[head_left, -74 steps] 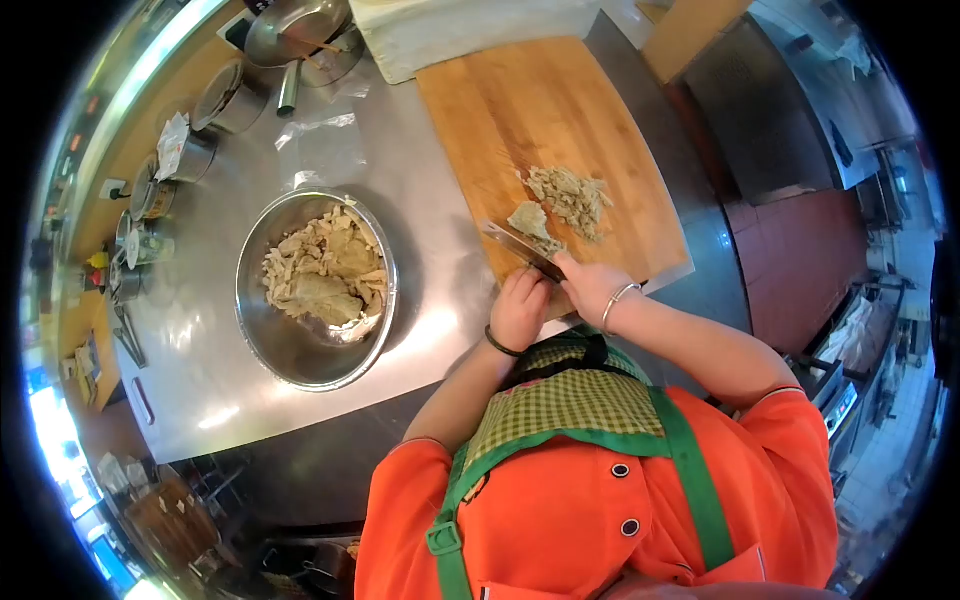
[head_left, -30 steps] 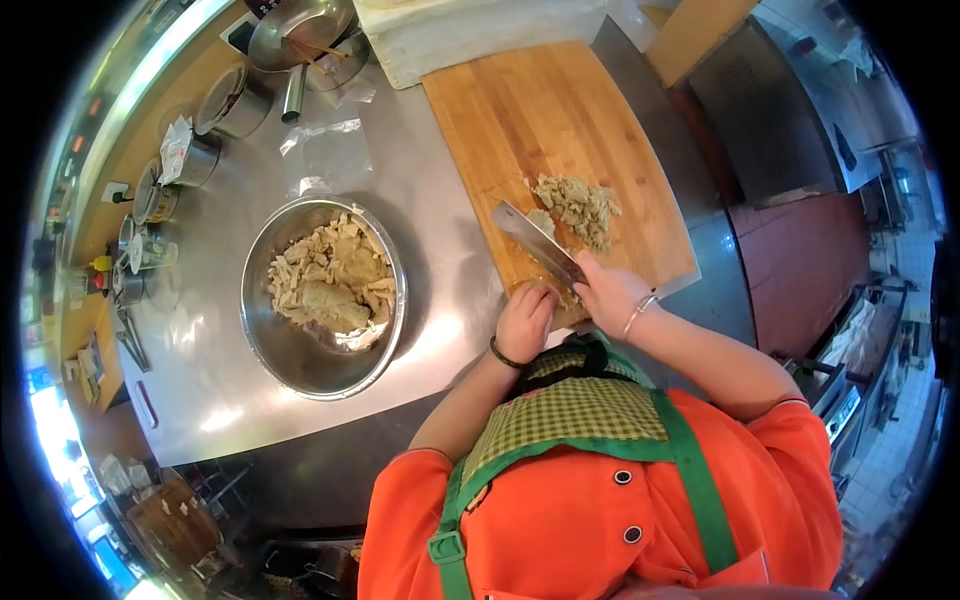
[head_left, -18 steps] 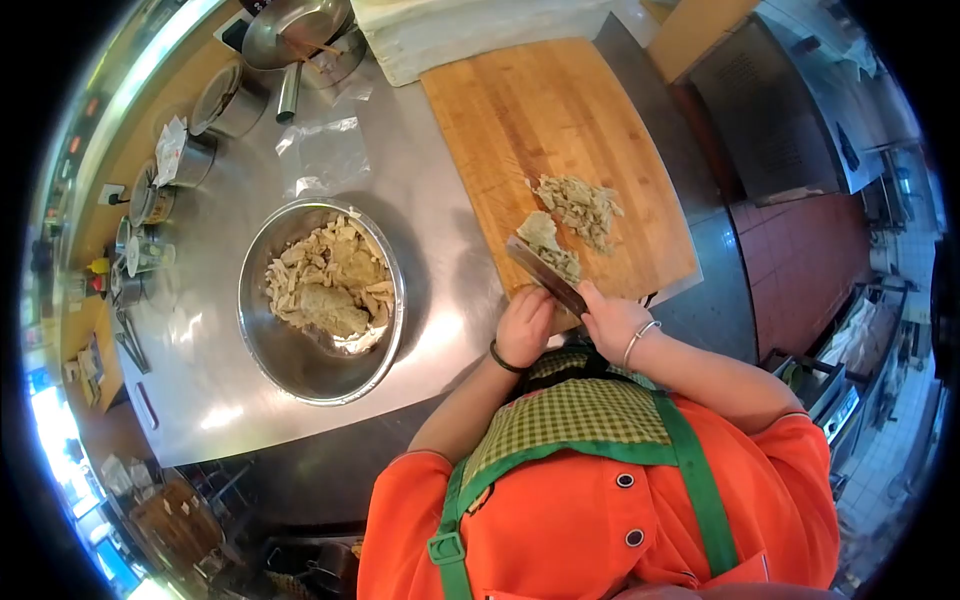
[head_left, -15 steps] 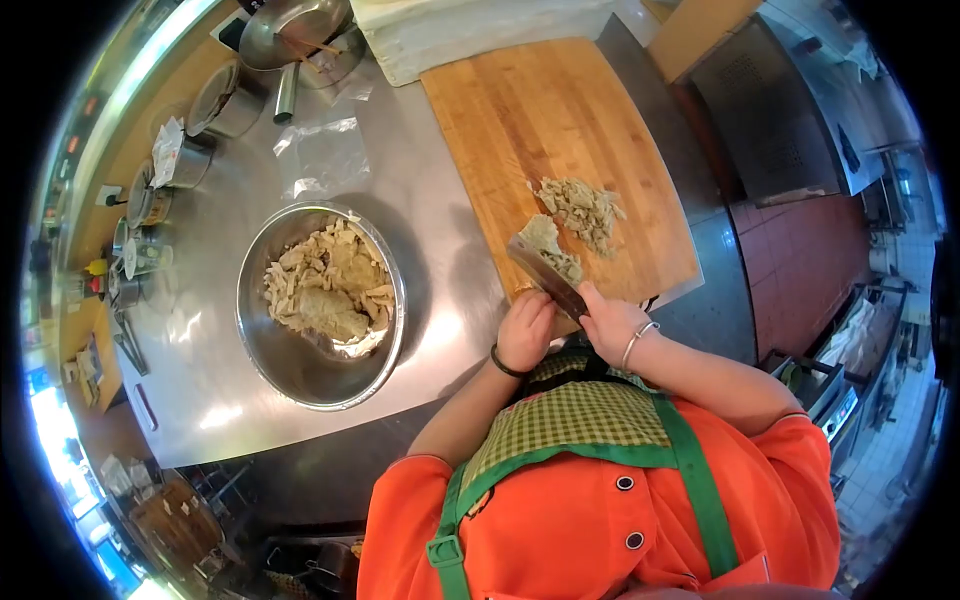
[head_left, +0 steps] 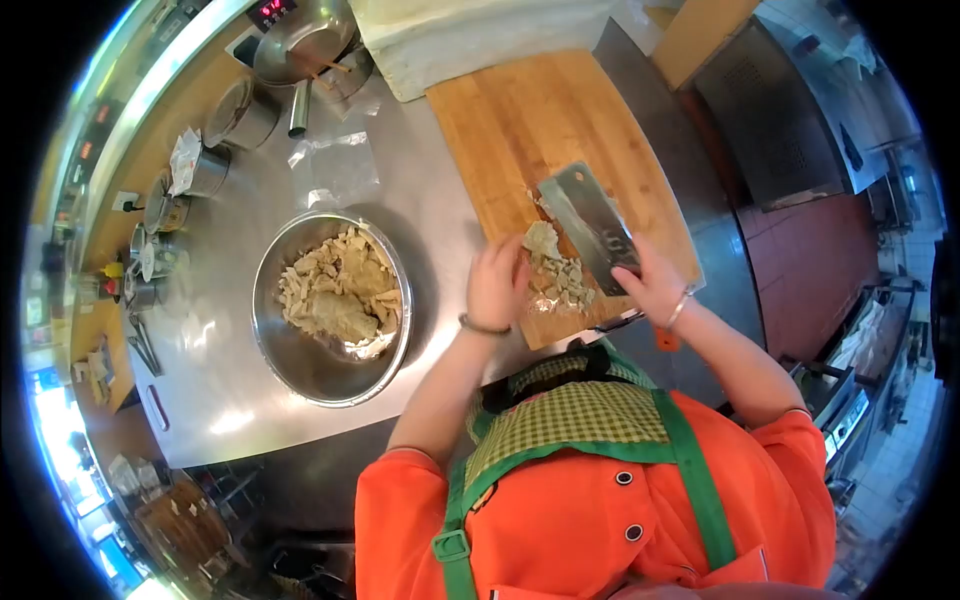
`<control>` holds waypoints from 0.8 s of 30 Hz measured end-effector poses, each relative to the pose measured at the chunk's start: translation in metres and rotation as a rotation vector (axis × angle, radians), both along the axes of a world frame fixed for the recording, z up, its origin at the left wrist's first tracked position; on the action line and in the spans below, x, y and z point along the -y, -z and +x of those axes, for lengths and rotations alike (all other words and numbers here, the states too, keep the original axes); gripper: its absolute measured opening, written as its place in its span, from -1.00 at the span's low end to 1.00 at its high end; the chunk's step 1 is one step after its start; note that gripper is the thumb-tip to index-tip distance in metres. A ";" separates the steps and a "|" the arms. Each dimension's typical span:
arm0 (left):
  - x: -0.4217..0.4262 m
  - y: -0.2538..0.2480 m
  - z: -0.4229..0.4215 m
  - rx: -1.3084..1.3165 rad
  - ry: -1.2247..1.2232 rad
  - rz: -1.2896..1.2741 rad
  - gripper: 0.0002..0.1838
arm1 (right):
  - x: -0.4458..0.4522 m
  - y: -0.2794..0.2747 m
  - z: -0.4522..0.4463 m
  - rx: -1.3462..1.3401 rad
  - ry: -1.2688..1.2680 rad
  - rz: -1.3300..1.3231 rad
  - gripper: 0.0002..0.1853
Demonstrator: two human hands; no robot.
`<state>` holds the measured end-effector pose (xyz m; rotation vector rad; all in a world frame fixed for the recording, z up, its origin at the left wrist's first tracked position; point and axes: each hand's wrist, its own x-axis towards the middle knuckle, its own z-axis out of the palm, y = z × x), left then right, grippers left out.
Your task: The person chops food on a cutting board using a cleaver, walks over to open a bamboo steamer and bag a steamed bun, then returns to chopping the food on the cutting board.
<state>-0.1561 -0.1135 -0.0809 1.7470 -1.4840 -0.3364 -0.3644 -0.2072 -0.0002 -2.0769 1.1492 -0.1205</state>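
My right hand (head_left: 655,288) grips a wide-bladed cleaver (head_left: 590,222) over the right half of the cutting board (head_left: 520,110). Its blade is turned with the broad side up, and an orange handle end shows below my fist. Chopped pale beige food pieces (head_left: 562,278), which look like cooked meat, lie left of the blade. Just behind them sits a larger pale chunk (head_left: 541,240). My left hand (head_left: 497,283) is beside the pieces at the board's left edge, fingers stretched out and apparently holding nothing. The blade hides part of the board.
Left of the board, a big steel bowl (head_left: 330,385) holds more pale pieces and chunks. A clear plastic bag (head_left: 335,170) lies behind it on the steel table (head_left: 215,330). Pots, a pan (head_left: 300,45) and tongs (head_left: 145,345) line the far and left sides. A white block (head_left: 480,35) borders the board's back.
The cleaver has moved away from the chunk to the right and turned flat. The chopped pile has shifted toward me and left. My left hand has moved up and left, away from the blade.
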 end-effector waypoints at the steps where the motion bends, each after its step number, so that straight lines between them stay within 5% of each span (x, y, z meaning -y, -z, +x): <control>1: 0.018 -0.003 0.008 -0.027 0.046 0.008 -0.56 | 0.005 -0.007 -0.011 0.078 0.023 0.085 -0.55; 5: 0.054 0.000 0.016 0.228 0.359 0.005 -0.53 | 0.012 -0.017 -0.045 -0.104 -0.210 0.063 -0.60; 7: 0.063 -0.014 0.014 0.350 0.562 0.388 -0.57 | 0.008 -0.019 -0.046 -0.204 -0.456 0.184 -0.66; 9: 0.067 -0.011 0.016 0.323 0.555 0.391 -0.61 | 0.003 -0.016 -0.037 -0.256 -0.563 0.151 -0.71; 13: 0.067 0.006 0.032 0.115 0.425 0.236 -0.64 | 0.000 0.010 -0.008 -0.273 -0.698 0.168 -0.71; 16: 0.069 0.018 0.043 -0.411 0.230 0.355 -0.62 | 0.014 0.016 0.012 -0.284 -0.649 0.141 -0.69; 17: 0.069 0.027 0.049 -0.407 0.224 0.355 -0.62 | 0.023 0.017 0.018 -0.275 -0.615 0.141 -0.67; 19: 0.068 0.024 0.056 -0.647 0.050 0.358 -0.63 | 0.038 0.017 0.023 -0.368 -0.600 0.186 -0.63; 21: 0.070 0.016 0.068 -0.530 0.036 0.304 -0.64 | 0.050 0.025 0.016 -0.286 -0.572 0.079 -0.57; 24: 0.067 -0.010 0.077 -0.942 -0.055 0.180 -0.65 | 0.066 0.034 0.013 -0.326 -0.555 0.078 -0.52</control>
